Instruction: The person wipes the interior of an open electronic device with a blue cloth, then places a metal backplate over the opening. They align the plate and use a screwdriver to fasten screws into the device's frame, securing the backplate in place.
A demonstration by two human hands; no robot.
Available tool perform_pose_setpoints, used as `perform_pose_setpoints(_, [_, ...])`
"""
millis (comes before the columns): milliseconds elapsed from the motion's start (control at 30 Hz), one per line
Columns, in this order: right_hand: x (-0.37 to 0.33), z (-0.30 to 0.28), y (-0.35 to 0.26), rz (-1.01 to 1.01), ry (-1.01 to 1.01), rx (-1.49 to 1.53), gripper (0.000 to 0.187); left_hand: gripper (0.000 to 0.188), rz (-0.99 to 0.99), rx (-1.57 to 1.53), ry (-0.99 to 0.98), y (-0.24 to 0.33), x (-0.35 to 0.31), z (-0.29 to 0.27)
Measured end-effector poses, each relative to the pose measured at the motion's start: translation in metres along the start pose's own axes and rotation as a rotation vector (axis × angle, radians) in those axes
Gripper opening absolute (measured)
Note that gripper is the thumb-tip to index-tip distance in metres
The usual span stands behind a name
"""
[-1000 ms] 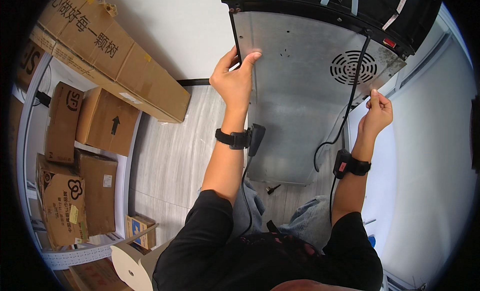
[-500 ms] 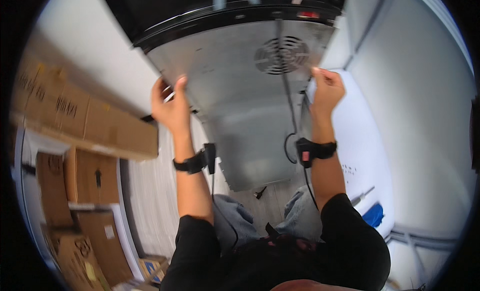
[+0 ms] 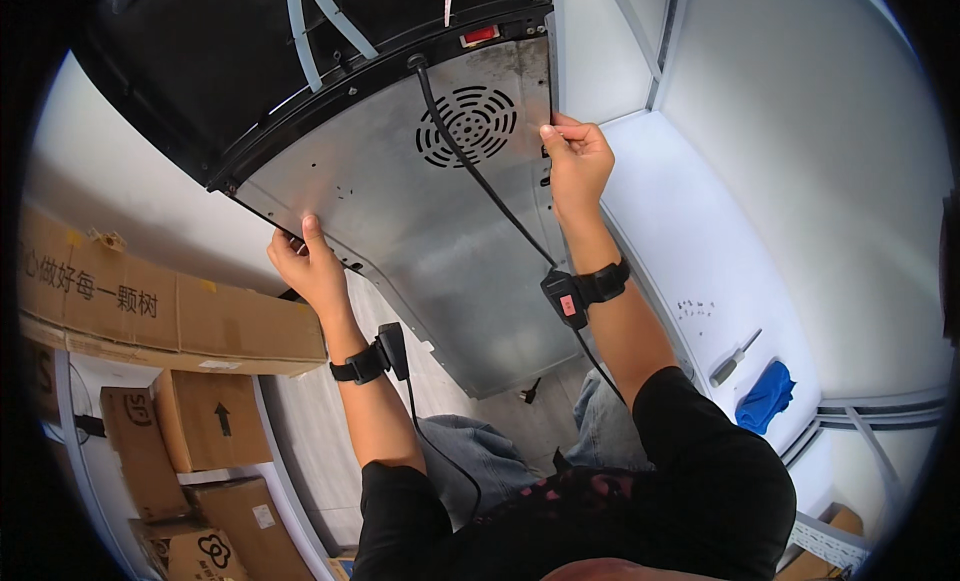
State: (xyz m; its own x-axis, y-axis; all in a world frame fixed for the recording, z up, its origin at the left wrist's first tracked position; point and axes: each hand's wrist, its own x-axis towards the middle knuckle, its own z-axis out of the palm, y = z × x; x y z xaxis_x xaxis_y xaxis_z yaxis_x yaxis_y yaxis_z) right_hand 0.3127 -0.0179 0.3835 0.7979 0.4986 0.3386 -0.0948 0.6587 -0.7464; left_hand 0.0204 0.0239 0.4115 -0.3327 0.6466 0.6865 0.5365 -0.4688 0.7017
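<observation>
Left hand (image 3: 312,268) and right hand (image 3: 581,174), grips closed at opposite edges, seemingly brace a vented silver metal panel (image 3: 430,231); shifting demands balance.

White shelf (image 3: 700,231): screwdriver (image 3: 731,363), blue bundle (image 3: 766,398) (crumpled) just beside it, small dark pieces (image 3: 692,309) scattered

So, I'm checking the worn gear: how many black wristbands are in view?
2. One wristband is on the wrist of the left hand, the other wristband on the wrist of the right hand. None appears hidden.
</observation>
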Motion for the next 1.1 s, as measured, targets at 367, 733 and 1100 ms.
perform_pose_setpoints(367, [-0.002, 0.005, -0.015, 0.060, 0.032, -0.053, 0.012, 0.039, -0.029, -0.255, -0.034, -0.010, -0.004, 0.010])
perform_pose_setpoints(733, [0.000, 0.003, -0.009, 0.066, 0.054, -0.058, 0.012, 0.050, 0.019, -0.281, -0.003, -0.007, -0.009, 0.018])
perform_pose_setpoints(1100, [0.000, 0.001, -0.002, 0.021, 0.069, -0.106, 0.012, 0.042, 0.941, 0.425, 0.126, 0.015, 0.023, 0.009])
